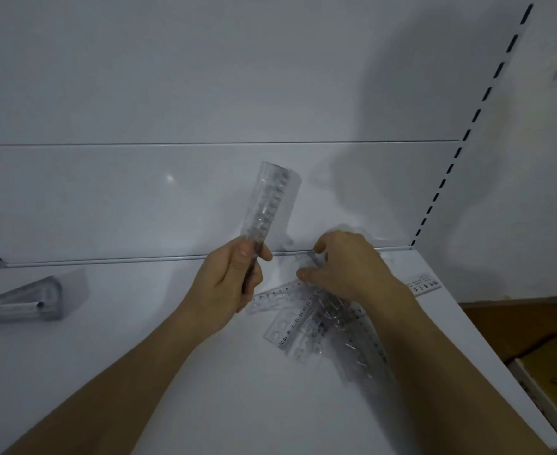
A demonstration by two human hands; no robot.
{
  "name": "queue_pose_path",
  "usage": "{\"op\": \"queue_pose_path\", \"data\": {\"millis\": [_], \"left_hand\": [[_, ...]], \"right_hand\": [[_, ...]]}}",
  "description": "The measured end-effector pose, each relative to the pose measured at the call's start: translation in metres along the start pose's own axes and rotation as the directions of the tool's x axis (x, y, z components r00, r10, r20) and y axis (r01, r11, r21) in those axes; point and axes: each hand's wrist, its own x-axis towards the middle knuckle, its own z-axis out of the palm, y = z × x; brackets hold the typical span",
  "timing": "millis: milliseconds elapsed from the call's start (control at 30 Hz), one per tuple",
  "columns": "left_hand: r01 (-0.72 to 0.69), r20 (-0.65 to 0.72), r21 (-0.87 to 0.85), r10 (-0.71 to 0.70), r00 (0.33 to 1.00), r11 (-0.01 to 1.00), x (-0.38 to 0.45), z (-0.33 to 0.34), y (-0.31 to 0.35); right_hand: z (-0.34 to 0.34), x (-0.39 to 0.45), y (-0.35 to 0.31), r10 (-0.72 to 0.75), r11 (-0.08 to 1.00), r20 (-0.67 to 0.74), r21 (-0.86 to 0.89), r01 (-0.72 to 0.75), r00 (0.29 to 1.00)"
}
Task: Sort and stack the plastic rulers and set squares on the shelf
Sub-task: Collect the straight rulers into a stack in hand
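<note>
At centre frame the left hand [229, 284] curls its fingers [265, 254] round a bundle of clear rulers [265, 208] held upright above the white shelf [204, 372]. Just right, the right hand [346, 267] pinches a ruler from the loose pile [319, 320]. A stack of set squares [24, 302] lies at left.

Your left hand [229, 284] is raised above the surface, fingers and thumb curled tight in a grip, thumb uppermost, forearm reaching in from the lower left. Your right hand [342, 267] sits lower and just beside it, palm down, wrist bent, thumb and fingertips [303, 275] drawn together in a pinch, its forearm running in from the lower right.
</note>
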Motion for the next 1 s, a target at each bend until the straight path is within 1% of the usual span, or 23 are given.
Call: {"op": "queue_pose_path", "data": {"millis": [100,233,367,467,533,567,633,733,800,833,900,933,1000], "left_hand": [[0.005,0.021,0.026,-0.006,1.000,1.000,0.002,0.000,-0.003],[-0.007,0.020,0.025,0.007,1.000,1.000,0.003,0.000,-0.005],[-0.007,0.030,0.030,0.006,1.000,1.000,0.002,0.001,-0.004],[-0.002,0.034,0.037,0.000,0.999,0.999,0.002,0.001,-0.002],[0.014,0.033,0.045,-0.015,0.999,0.999,0.002,0.001,0.000],[0.021,0.032,0.046,-0.023,0.999,0.999,0.001,0.002,0.002],[0.042,0.029,0.024,-0.043,0.999,0.999,0.001,0.005,0.006],[0.112,0.001,-0.026,-0.112,0.994,0.993,-0.002,0.007,0.009],[0.169,0.023,-0.075,-0.168,0.985,0.983,-0.004,0.010,0.013],[0.201,0.032,-0.086,-0.199,0.979,0.976,-0.006,0.013,0.016],[0.252,0.040,-0.071,-0.250,0.967,0.965,-0.009,0.015,0.017],[0.270,0.055,-0.061,-0.267,0.962,0.961,-0.011,0.015,0.017],[0.307,0.115,-0.080,-0.297,0.948,0.948,-0.010,0.015,0.017]], "right_hand": [[0.000,0.002,-0.001,0.018,0.998,-0.028,0.061,-0.016,0.999],[0.001,0.002,-0.002,0.048,0.998,-0.008,0.049,-0.047,0.999],[0.004,0.002,-0.005,0.039,0.996,0.019,0.080,-0.040,0.999],[0.003,0.004,-0.004,0.033,0.977,-0.014,0.211,-0.030,0.999],[-0.001,0.004,-0.005,0.017,0.944,-0.017,0.329,-0.011,1.000],[-0.003,0.004,-0.005,0.005,0.912,0.000,0.411,-0.005,1.000],[-0.009,0.003,-0.005,-0.001,0.793,0.058,0.609,-0.034,0.998],[-0.020,0.000,-0.005,-0.007,0.520,0.144,0.846,-0.120,0.989],[-0.026,-0.001,-0.006,-0.051,0.344,0.126,0.934,-0.101,0.991],[-0.027,-0.001,-0.006,-0.070,0.275,0.108,0.958,-0.085,0.992],[-0.027,-0.002,-0.009,-0.092,0.199,0.070,0.979,-0.050,0.993],[-0.026,-0.002,-0.011,-0.090,0.193,0.042,0.981,-0.024,0.995],[-0.023,-0.002,-0.014,-0.066,0.218,-0.045,0.974,0.059,0.997]]}}
